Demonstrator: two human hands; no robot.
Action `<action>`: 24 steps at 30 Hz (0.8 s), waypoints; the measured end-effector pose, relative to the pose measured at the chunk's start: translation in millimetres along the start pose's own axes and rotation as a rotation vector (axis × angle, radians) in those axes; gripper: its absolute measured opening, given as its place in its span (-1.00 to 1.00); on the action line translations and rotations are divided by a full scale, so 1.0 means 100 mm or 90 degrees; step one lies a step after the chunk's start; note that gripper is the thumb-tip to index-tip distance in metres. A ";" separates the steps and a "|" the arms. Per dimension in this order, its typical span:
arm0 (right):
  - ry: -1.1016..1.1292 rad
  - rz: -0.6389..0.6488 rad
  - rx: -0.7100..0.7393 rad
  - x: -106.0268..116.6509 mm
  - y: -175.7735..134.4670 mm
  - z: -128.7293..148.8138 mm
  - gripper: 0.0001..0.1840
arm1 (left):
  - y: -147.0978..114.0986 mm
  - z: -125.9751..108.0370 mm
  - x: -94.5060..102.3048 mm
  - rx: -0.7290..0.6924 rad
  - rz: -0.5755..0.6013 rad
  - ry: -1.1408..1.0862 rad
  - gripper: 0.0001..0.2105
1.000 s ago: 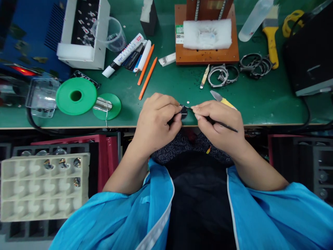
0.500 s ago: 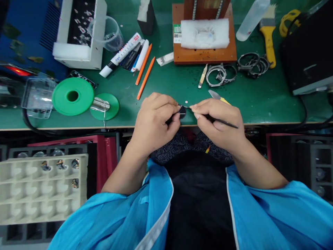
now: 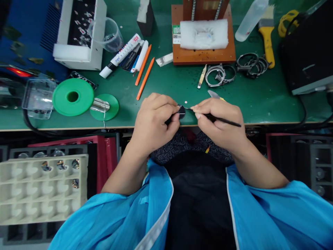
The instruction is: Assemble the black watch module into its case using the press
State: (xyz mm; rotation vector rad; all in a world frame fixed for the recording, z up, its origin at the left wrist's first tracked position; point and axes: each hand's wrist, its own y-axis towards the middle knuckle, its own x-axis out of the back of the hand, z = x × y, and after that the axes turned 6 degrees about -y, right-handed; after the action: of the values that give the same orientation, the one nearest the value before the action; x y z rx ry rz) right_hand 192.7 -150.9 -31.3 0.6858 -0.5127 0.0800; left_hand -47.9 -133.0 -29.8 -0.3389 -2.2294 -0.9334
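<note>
At the bench's near edge, my left hand (image 3: 156,121) is closed around a small dark round part (image 3: 181,112) with a pale line across its face. Most of that part is hidden behind the fingers. Pinched in my right hand (image 3: 221,118) are slim black tweezers (image 3: 230,122), whose fine tip points left and reaches close to the round part. I cannot tell whether the tip touches it. A tiny white dot-like piece (image 3: 185,102) lies on the green bench (image 3: 171,83) just beyond both hands. Behind my right hand a blade (image 3: 213,93) with a yellow handle is partly covered.
Left on the bench stand a solder wire spool (image 3: 87,93), a white box (image 3: 96,52) and a clear cup (image 3: 114,36). Orange sticks (image 3: 145,78) and a marker (image 3: 122,52) lie mid-left. Metal rings (image 3: 215,75) lie before a brown stand (image 3: 179,59). A cream tray (image 3: 39,191) sits lower left.
The back end of the tweezers has shifted slightly right. Both hands otherwise keep nearly the same place and grip.
</note>
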 end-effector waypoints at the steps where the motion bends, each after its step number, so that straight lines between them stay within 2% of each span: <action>1: -0.002 0.000 0.001 -0.01 0.00 0.00 -0.78 | 0.00 0.00 0.00 0.002 0.004 0.000 -0.89; 5: 0.001 -0.005 -0.010 -0.02 -0.01 0.02 -0.78 | 0.00 0.00 0.01 0.008 0.017 0.005 -0.89; 8: 0.003 -0.053 -0.063 0.01 -0.02 0.03 -0.83 | -0.01 0.00 0.02 0.016 0.020 0.008 -0.97; 12: 0.009 -0.079 -0.106 0.07 -0.04 0.03 -0.90 | -0.02 0.02 0.02 0.024 0.038 0.002 -0.81; 15: 0.023 -0.070 -0.117 0.09 -0.06 0.01 -0.87 | -0.03 0.04 0.02 0.027 0.043 0.003 -0.80; 21: 0.065 -0.079 -0.140 0.10 -0.05 -0.02 -0.81 | -0.05 0.01 0.00 0.000 -0.035 0.014 -0.88; 24: 0.077 -0.077 -0.141 0.11 -0.05 -0.03 -0.79 | -0.07 -0.02 -0.01 0.026 -0.075 0.053 -0.90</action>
State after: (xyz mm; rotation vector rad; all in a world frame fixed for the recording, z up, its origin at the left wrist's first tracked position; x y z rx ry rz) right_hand 205.0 -153.7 -30.6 0.4908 -0.3566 -0.0491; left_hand -49.3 -139.3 -32.5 -0.1483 -2.2081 -0.9443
